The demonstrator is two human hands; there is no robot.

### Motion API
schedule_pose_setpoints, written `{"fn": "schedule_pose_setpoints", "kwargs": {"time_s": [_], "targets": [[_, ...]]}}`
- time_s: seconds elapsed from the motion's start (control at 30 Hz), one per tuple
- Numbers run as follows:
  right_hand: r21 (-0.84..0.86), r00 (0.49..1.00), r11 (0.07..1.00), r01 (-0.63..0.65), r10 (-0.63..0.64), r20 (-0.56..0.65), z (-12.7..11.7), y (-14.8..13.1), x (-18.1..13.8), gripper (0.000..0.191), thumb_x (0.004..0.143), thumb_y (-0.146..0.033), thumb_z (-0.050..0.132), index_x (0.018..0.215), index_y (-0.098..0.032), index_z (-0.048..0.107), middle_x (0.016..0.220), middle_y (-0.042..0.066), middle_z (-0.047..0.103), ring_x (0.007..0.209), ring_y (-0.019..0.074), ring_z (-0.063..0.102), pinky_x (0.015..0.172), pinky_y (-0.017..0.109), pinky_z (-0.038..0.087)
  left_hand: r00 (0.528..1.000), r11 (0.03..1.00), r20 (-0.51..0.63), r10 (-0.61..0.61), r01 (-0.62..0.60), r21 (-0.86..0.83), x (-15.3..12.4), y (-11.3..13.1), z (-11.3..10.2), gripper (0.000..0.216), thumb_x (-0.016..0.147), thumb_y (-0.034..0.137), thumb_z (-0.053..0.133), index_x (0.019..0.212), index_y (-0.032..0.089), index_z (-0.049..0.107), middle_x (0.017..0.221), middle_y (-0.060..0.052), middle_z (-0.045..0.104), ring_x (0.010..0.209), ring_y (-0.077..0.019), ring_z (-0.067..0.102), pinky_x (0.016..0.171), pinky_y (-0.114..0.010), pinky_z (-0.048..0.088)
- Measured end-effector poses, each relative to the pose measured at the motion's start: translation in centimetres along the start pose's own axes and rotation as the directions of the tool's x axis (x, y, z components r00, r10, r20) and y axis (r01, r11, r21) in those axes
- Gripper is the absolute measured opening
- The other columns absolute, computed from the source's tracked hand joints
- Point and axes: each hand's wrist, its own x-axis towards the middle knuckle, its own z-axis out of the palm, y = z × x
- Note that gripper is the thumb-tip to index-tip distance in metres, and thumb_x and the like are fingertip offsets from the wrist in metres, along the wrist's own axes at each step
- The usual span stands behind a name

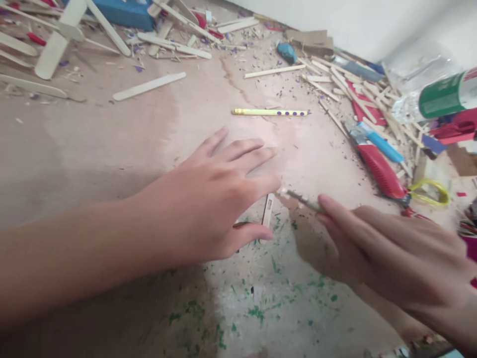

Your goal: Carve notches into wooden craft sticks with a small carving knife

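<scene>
My left hand (212, 194) lies flat on the brown work surface (112, 149), fingers stretched out and spread, thumb and forefinger on either side of a short wooden stick piece (268, 211). My right hand (376, 248) comes in from the right with fingers pinched round a thin blade-like tool (301, 200) whose tip points at the stick piece. A yellow pencil (270, 112) with purple dots lies beyond both hands.
A red-handled cutter (380, 169) and a blue pen (383, 145) lie at the right among several loose wooden sticks (354, 94). A green and white bottle (445, 94) lies at the far right. Flat craft sticks (149, 85) and a blue box (122, 12) lie at the back left.
</scene>
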Motion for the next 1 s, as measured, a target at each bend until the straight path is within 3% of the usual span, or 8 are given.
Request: {"fn": "schedule_pose_setpoints", "kwargs": {"time_s": [0.1, 0.23, 0.53, 0.8, 1.0], "targets": [[-0.001, 0.998, 0.998, -0.061, 0.062, 0.005, -0.6, 0.2, 0.3, 0.033, 0.123, -0.008, 0.071, 0.151, -0.025, 0.078, 0.073, -0.008, 0.075, 0.051, 0.0128, 0.061, 0.053, 0.034, 0.045, 1.0, 1.0, 0.002, 0.002, -0.002, 0.004, -0.1, 0.0, 0.0, 0.045, 0.121, 0.053, 0.075, 0.149, 0.02, 0.082, 0.19, -0.025, 0.063, 0.182, -0.0515, 0.056, 0.15, -0.087, 0.04], [0.125, 0.996, 0.991, -0.052, 0.043, 0.074, -0.9, 0.2, 0.6, 0.025, 0.127, -0.015, 0.066, 0.146, -0.022, 0.08, 0.083, -0.005, 0.084, 0.054, 0.0119, 0.065, 0.053, 0.034, 0.046, 1.0, 1.0, -0.004, -0.003, 0.003, 0.009, -0.2, -0.1, 0.2, 0.05, 0.12, 0.058, 0.078, 0.154, 0.021, 0.08, 0.19, -0.024, 0.064, 0.181, -0.0502, 0.057, 0.151, -0.085, 0.04], [0.372, 0.982, 0.916, -0.148, 0.093, 0.163, -1.2, 0.4, 1.6, 0.023, 0.127, -0.015, 0.069, 0.146, -0.021, 0.08, 0.106, -0.001, 0.093, 0.073, 0.0074, 0.083, 0.067, 0.018, 0.06, 1.0, 1.0, 0.004, -0.002, 0.002, 0.003, 0.0, -0.1, 0.1, 0.046, 0.12, 0.056, 0.08, 0.149, 0.02, 0.083, 0.189, -0.025, 0.065, 0.181, -0.0515, 0.057, 0.15, -0.087, 0.038], [0.348, 0.985, 0.93, -0.116, 0.063, 0.162, -1.3, -0.1, 2.0, 0.019, 0.13, -0.017, 0.065, 0.143, -0.021, 0.078, 0.108, 0.0, 0.093, 0.076, 0.0079, 0.084, 0.068, 0.018, 0.06, 1.0, 1.0, -0.024, 0.007, -0.007, 0.011, -0.1, -0.1, 0.3, 0.045, 0.12, 0.055, 0.08, 0.147, 0.019, 0.081, 0.185, -0.026, 0.068, 0.18, -0.0506, 0.059, 0.148, -0.087, 0.041], [0.152, 0.99, 0.988, -0.023, 0.002, 0.14, -1.1, -0.5, 0.4, 0.028, 0.131, -0.011, 0.057, 0.154, -0.014, 0.073, 0.089, -0.004, 0.08, 0.059, 0.0093, 0.063, 0.059, 0.025, 0.05, 1.0, 1.0, -0.022, 0.005, -0.005, 0.006, -0.2, -0.2, 0.3, 0.048, 0.121, 0.058, 0.079, 0.151, 0.021, 0.08, 0.188, -0.025, 0.065, 0.182, -0.05, 0.057, 0.15, -0.086, 0.04]]}}
